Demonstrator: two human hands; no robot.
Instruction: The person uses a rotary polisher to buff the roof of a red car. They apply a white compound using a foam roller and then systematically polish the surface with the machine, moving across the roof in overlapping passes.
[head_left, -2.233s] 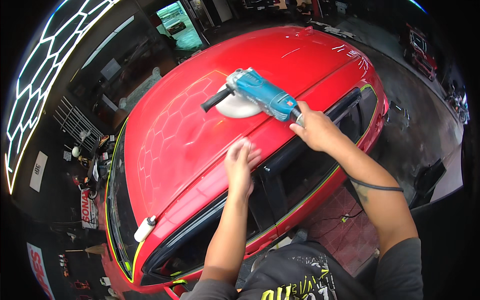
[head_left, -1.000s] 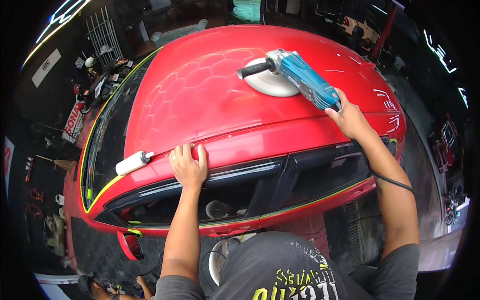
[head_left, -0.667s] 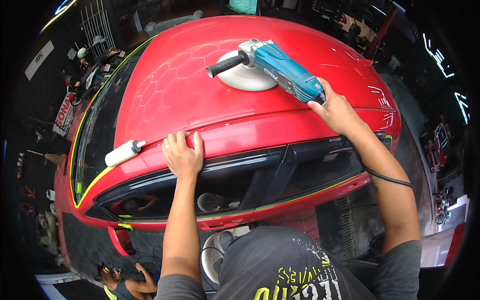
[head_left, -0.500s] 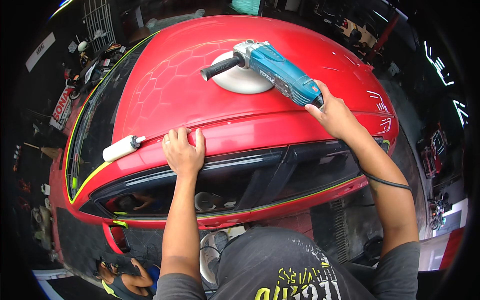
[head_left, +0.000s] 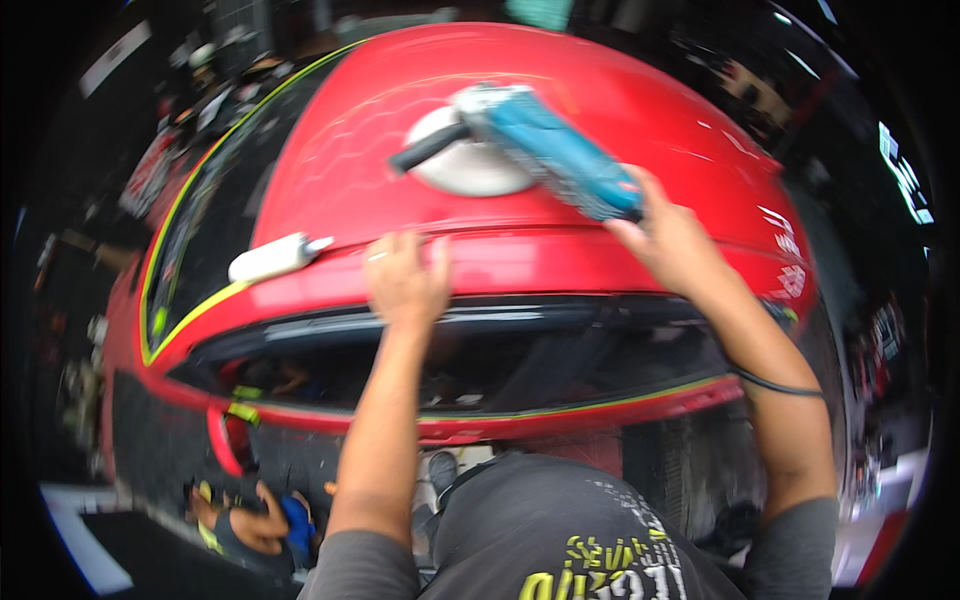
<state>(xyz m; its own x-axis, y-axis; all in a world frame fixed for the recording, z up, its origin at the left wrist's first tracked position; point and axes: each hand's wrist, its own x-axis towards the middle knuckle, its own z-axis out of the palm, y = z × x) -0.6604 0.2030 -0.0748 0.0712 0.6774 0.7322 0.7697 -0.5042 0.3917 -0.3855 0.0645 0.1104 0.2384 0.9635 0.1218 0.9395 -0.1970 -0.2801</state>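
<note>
My right hand is wrapped round the rear end of a teal power polisher. Its round white pad rests on the red car roof, and the black side handle points left with no hand on it. My left hand lies on the roof's near edge above the side windows, fingers stretched out, holding nothing. Just left of it, a white squeeze bottle lies on its side near the windshield corner, nozzle toward my hand.
Yellow-green masking tape borders the dark windshield. The polisher's black cord crosses my right forearm. The side mirror sticks out at lower left, where another person is low beside the car.
The polisher has slid left across the roof, toward the windshield side. The whole view has shifted and blurred. My left hand keeps its place near the bottle.
</note>
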